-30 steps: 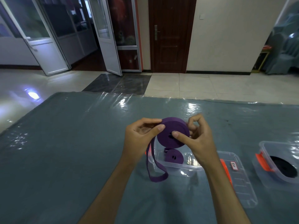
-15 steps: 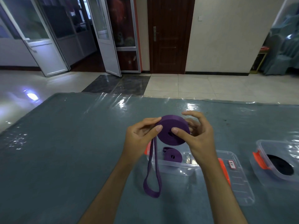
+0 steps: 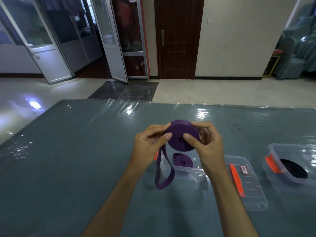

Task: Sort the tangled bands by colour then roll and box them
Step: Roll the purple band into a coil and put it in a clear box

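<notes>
Head view: I see the loose purple tail (image 3: 163,170) hanging shorter than a moment ago, so rolling is nearly done. My left hand (image 3: 150,144) and right hand (image 3: 207,144) both pinch the flat rubbery purple roll (image 3: 183,134) above the clear plastic box (image 3: 191,171) on the glossy worktop (image 3: 68,151). A smaller purple coil (image 3: 182,161) already sits inside.

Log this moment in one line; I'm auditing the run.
stage: rolling | both hands grip purple roll | tail hanging loose | rolled purple band boxed
</notes>
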{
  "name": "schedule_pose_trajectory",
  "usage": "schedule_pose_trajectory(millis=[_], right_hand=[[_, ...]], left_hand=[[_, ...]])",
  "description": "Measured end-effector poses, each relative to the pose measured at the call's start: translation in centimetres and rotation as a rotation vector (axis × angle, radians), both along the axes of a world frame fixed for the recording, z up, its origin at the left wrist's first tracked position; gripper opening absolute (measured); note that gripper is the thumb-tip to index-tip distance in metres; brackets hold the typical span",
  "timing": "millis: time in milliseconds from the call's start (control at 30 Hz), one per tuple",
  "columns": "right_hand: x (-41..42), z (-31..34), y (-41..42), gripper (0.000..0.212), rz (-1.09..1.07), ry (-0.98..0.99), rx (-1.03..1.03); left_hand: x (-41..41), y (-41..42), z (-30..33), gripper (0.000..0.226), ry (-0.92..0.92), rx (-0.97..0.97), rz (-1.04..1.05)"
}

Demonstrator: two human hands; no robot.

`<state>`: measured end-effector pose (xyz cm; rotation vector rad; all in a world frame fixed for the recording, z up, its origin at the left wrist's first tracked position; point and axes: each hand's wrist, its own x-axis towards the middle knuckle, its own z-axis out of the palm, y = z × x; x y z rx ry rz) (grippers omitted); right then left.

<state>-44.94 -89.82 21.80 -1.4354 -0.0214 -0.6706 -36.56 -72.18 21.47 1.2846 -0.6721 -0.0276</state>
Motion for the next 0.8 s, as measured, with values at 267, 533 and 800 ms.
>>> schedule_pose_trajectory(millis=[267, 533, 800], right_hand=[[-1.4, -0.1, -0.4, 0.039, 0.066, 0.021, -0.042], [-2.0, -0.3, -0.8, 0.042, 0.152, 0.069, -0.085], [-1.5, -0.6, -1.1, 0.041, 0.080, 0.056, -0.124]], left_hand=[[-0.7, 0.3, -0.4, 0.024, 0.063, -0.039, -0.040], [-0.2, 0.5, 0.4, 0.024, 0.074, 0.032, -0.035], [0.1, 0.8, -0.7, 0.029, 0.087, 0.060, -0.116]])
